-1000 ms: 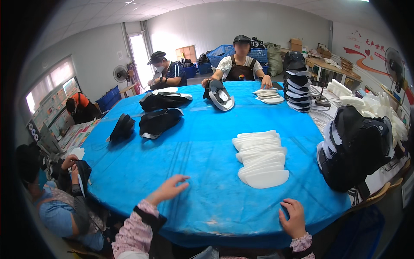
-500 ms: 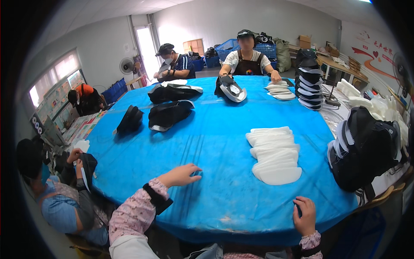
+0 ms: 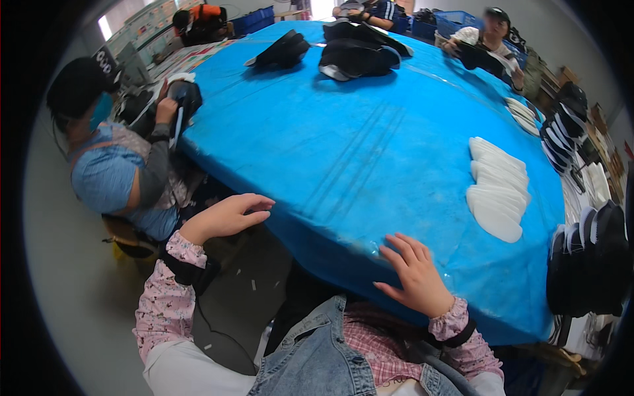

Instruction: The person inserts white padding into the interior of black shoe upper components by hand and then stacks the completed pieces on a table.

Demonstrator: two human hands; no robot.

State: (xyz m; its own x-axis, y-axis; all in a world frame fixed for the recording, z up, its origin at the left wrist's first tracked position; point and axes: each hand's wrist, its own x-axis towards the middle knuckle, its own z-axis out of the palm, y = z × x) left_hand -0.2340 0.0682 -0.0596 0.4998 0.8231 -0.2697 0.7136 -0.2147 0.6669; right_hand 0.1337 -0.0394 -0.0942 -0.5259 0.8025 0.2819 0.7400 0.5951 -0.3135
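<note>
My left hand hovers just off the table's near left edge, fingers stretched forward and thumb apart, with nothing in it. Over the near edge of the blue-covered table, my right hand has its fingers spread and palm down, also holding nothing; whether its fingertips touch the cover I cannot tell. Beyond it to the right lies an overlapping row of flat white rounded pads. Stacked black caps and another black cap stack rest toward the far side.
At the left edge a seated co-worker handles a black cap. Across the table another person holds a black piece. Tall stacks of black caps stand at the right, near a smaller pile of white pads. A cable runs along the floor.
The view has swung left and down. My left hand has drawn back off the tabletop; my right hand has opened out over the near edge. The person across has raised a black piece.
</note>
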